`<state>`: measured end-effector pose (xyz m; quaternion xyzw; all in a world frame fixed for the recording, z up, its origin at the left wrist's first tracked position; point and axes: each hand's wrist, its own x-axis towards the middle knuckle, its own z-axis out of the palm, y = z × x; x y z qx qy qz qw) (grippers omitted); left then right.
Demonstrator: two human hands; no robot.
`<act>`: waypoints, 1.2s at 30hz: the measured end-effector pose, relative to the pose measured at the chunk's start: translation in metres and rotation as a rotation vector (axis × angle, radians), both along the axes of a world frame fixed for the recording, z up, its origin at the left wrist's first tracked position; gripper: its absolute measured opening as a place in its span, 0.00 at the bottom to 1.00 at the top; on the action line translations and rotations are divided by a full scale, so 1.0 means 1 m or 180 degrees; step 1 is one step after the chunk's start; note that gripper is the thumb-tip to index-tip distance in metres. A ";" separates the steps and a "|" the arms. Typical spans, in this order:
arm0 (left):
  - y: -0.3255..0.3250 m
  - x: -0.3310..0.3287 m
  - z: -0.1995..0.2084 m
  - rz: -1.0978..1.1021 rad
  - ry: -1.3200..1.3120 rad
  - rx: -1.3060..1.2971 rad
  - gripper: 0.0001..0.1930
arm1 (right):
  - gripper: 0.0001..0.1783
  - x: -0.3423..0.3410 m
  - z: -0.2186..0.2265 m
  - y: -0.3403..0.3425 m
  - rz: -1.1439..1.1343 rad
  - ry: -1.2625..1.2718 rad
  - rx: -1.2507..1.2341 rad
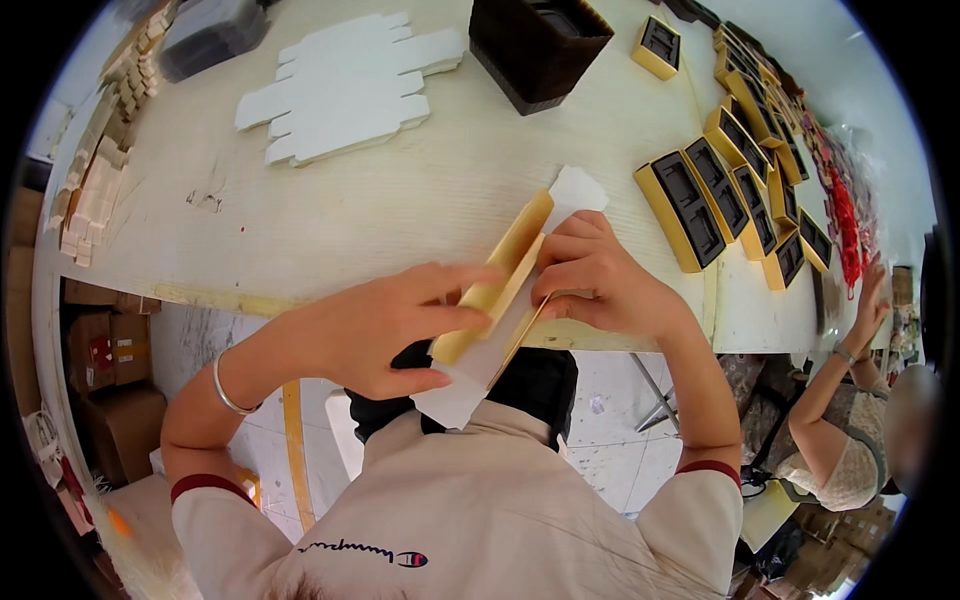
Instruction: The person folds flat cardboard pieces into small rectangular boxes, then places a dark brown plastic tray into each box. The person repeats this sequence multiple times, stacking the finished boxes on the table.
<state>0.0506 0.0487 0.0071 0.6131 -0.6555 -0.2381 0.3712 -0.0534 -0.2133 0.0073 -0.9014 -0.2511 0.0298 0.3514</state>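
Note:
A partly folded cardboard box (520, 237), gold on its outer panels and white inside, is held at a slant over the table's front edge. Its white end flap points away from me at the top, and another hangs toward my lap. My left hand (395, 315) grips the near left side, fingers on the gold panel and thumb by the lower flap; the fingers are slightly blurred. On the far right side, my right hand (605, 275) pinches the box wall between bent fingers and thumb.
A stack of flat white box blanks (345, 90) lies at the far left. Beyond the box stands a dark brown bin (540, 50). Gold boxes with black inserts (685, 210) cluster on the right. Another person's hand (870, 305) is raised at the far right.

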 end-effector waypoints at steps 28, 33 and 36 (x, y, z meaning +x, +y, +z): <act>-0.033 -0.047 -0.030 0.1552 0.0295 -0.0314 0.08 | 0.20 -0.058 -0.008 0.061 -0.1033 0.0019 0.0639; -0.035 -0.042 -0.023 0.1477 -0.0271 -0.0263 0.06 | 0.28 -0.073 -0.021 0.054 -0.0711 -0.1189 -0.0426; -0.035 -0.044 -0.021 0.1444 -0.0200 -0.0124 0.06 | 0.25 -0.076 -0.033 0.054 -0.0733 -0.1474 -0.0423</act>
